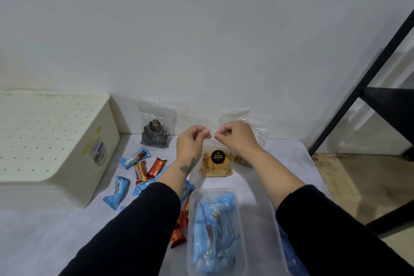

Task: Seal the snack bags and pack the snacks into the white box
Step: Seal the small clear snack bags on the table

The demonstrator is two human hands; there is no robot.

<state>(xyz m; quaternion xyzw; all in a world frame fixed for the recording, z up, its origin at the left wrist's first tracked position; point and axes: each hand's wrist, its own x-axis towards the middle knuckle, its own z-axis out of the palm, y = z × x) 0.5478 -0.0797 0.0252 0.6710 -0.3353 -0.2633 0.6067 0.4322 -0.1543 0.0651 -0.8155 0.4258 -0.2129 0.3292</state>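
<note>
A clear bag of yellow square chips [216, 164] with a black round label stands on the cloth at the middle. My left hand [193, 141] and my right hand [235, 136] pinch its top edge from either side, held up above the chips. A second clear bag, of dark spiral cookies [155, 132], leans against the wall to the left. The white box [51, 141] with a dotted lid sits at far left. Blue wrapped bars [117, 192] and red ones [158, 167] lie scattered between the box and my left arm.
A clear plastic tub [255, 215] holding several blue wrapped bars sits in front between my arms. Another clear bag [257, 127] rests behind my right hand by the wall. A black metal rack frame [363, 83] stands at right, beyond the cloth's edge.
</note>
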